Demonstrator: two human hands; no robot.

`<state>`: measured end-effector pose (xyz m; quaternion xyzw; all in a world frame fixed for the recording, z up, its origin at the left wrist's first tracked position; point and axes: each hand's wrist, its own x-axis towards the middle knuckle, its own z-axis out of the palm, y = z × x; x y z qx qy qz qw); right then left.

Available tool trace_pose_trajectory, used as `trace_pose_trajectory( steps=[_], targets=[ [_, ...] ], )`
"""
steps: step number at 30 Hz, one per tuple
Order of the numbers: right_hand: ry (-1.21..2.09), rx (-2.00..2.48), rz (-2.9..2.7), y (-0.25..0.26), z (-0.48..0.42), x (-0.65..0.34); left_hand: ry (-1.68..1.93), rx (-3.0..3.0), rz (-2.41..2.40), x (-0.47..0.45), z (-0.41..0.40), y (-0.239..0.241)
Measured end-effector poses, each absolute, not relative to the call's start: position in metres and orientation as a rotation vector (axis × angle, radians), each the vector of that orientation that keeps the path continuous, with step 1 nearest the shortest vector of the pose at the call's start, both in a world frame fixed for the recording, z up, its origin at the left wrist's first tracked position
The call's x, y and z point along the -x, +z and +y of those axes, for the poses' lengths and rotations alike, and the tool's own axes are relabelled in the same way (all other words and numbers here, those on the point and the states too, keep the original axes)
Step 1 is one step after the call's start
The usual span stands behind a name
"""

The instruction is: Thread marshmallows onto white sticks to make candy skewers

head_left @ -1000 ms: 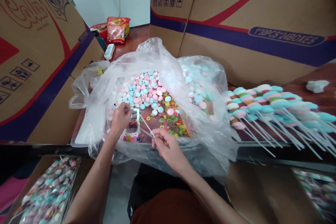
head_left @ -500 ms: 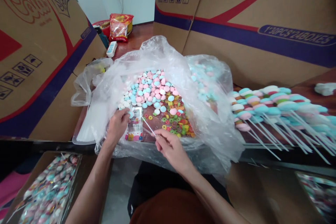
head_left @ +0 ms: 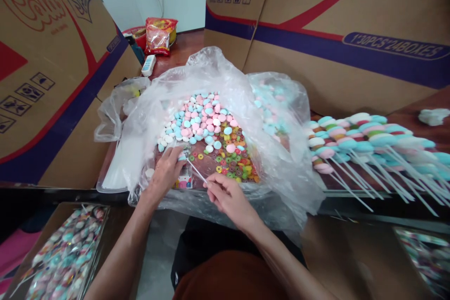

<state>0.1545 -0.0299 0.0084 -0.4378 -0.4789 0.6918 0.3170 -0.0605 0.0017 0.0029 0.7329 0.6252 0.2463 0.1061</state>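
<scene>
Since the preceding frame, the left hand (head_left: 166, 168) has shifted rightward, over the printed packet (head_left: 183, 182). A thin, straight white stick (head_left: 197, 171) slants up-left from the right hand (head_left: 227, 193), pinched between thumb and fingers; the left pinches a pale-blue candy (head_left: 182, 155) beside its tip.

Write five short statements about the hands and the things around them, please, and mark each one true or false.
1. The right hand holds a thin white stick. True.
2. The left hand is away from the small printed piece. False: it partly covers it in this view.
3. The candies on sticks lie at the picture's right. True.
4. The small coloured rings lie left of the left hand. False: they lie right of it.
5. The red bag stands beyond both hands. True.
</scene>
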Motion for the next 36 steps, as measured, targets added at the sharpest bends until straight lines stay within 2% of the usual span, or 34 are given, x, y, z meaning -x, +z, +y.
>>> trace_pose_trajectory(
  steps=[6,11,16,24,36],
  targets=[
    [1.955,1.104,-1.095,0.015,-0.028,-0.157,0.847,-1.95,1.747,0.059,-0.006,0.004],
    [1.99,1.081,-1.03,0.016,-0.026,-0.159,1.18,-1.35,1.581,0.043,-0.008,0.007],
    [1.962,1.111,-1.059,0.017,-0.027,-0.164,1.44,-1.03,1.47,0.015,-0.004,0.004],
    [1.836,1.153,-1.154,0.01,-0.029,-0.171,1.414,-0.839,1.305,-0.002,-0.005,-0.008],
    [1.745,1.158,-1.257,0.003,-0.03,-0.174,1.442,-0.896,1.38,-0.002,-0.008,-0.011]
  ],
)
